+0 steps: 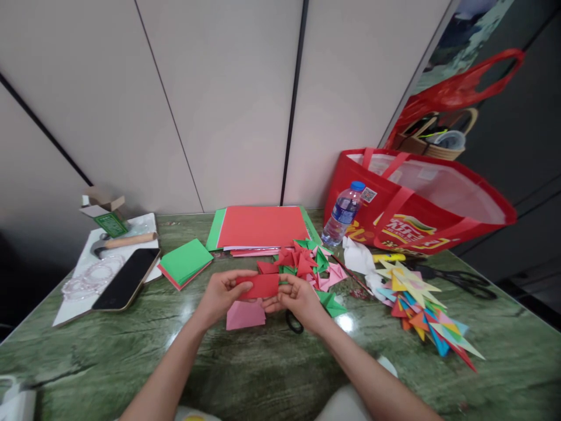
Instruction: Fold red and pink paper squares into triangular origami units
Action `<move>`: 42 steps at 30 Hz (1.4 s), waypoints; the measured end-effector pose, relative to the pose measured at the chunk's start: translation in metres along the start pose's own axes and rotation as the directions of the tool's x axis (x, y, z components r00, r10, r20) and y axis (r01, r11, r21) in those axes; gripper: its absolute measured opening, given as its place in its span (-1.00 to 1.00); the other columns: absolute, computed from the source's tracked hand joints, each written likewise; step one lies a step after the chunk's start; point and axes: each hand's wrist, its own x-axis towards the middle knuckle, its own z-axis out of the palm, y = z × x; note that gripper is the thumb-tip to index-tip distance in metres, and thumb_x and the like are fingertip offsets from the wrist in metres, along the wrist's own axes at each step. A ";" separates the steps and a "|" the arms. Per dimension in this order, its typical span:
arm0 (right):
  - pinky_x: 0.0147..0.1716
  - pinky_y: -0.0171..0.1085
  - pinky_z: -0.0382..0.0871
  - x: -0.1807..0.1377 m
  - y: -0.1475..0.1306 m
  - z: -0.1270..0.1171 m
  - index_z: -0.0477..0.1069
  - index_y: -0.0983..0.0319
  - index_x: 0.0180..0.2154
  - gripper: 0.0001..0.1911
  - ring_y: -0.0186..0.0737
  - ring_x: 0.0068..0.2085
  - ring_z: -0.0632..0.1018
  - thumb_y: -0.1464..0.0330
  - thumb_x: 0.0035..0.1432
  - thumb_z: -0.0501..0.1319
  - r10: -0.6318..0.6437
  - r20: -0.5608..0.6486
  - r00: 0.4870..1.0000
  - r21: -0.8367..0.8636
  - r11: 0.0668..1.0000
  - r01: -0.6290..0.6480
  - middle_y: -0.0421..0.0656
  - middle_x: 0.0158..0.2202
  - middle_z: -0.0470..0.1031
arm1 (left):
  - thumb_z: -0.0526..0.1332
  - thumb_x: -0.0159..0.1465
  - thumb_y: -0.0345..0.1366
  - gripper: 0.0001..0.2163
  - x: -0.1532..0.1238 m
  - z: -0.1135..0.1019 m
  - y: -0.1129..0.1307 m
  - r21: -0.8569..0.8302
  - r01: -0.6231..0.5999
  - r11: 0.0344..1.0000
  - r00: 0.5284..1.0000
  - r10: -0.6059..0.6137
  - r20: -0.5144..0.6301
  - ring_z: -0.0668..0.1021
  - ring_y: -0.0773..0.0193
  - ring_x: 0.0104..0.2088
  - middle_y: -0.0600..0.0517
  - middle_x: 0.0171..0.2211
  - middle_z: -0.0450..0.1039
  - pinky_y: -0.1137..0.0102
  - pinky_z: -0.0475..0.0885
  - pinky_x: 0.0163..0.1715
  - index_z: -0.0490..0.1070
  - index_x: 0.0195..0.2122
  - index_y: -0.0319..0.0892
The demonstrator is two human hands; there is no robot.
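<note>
A folded red paper [259,286] is stretched between my two hands above the table. My left hand [224,295] pinches its left end, thumb on top. At its right end, my right hand [298,297] grips the edge with thumb and fingers. Just below lies a pink folded paper [245,314] on the green marbled tabletop [245,368]. Behind and right of my right hand is a pile of red, green and pink folded paper pieces [302,260]. A black scissor handle [294,322] peeks out beside my right hand; the rest of it is hidden.
Green and red paper squares [186,260] lie left, near a phone [128,279] and a sickle-like tool [125,241]. Large red sheets [263,227] lie against the wall. Right are a water bottle [343,215], a red bag [394,204], a colourful origami chain [427,310] and black scissors [460,280].
</note>
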 end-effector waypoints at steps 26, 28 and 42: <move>-0.16 -0.22 0.29 0.001 0.006 -0.007 0.48 0.19 -0.35 -0.83 -0.20 -0.18 0.44 0.48 -0.07 0.20 -0.381 -0.077 0.922 -0.497 0.816 0.295 -0.13 -0.31 0.45 | 0.23 -0.11 -0.54 -0.38 -0.002 0.026 -0.016 0.086 -0.108 0.990 0.994 0.107 0.020 0.44 0.40 -0.56 0.10 -0.49 0.42 0.54 0.38 -0.55 0.12 0.03 -0.24; -0.16 -0.20 0.30 0.000 0.006 -0.006 0.47 0.19 -0.34 -0.83 -0.19 -0.19 0.45 0.46 -0.06 0.20 -0.372 -0.082 0.925 -0.492 0.822 0.287 -0.13 -0.31 0.45 | 0.21 -0.11 -0.55 -0.38 -0.003 0.026 -0.015 0.087 -0.102 0.991 0.995 0.100 0.023 0.45 0.39 -0.55 0.10 -0.50 0.42 0.50 0.41 -0.52 0.11 0.03 -0.22; -0.20 -0.23 0.33 0.004 0.005 -0.015 0.43 0.22 -0.32 -0.82 -0.19 -0.21 0.46 0.37 -0.07 0.22 -0.322 -0.134 0.937 -0.401 0.882 0.246 -0.12 -0.29 0.47 | 0.20 0.03 -0.46 -0.39 -0.007 0.017 -0.010 -0.321 0.120 0.939 0.970 -0.043 0.237 0.56 0.19 -0.29 -0.04 -0.32 0.50 0.15 0.34 -0.12 -0.02 0.10 -0.15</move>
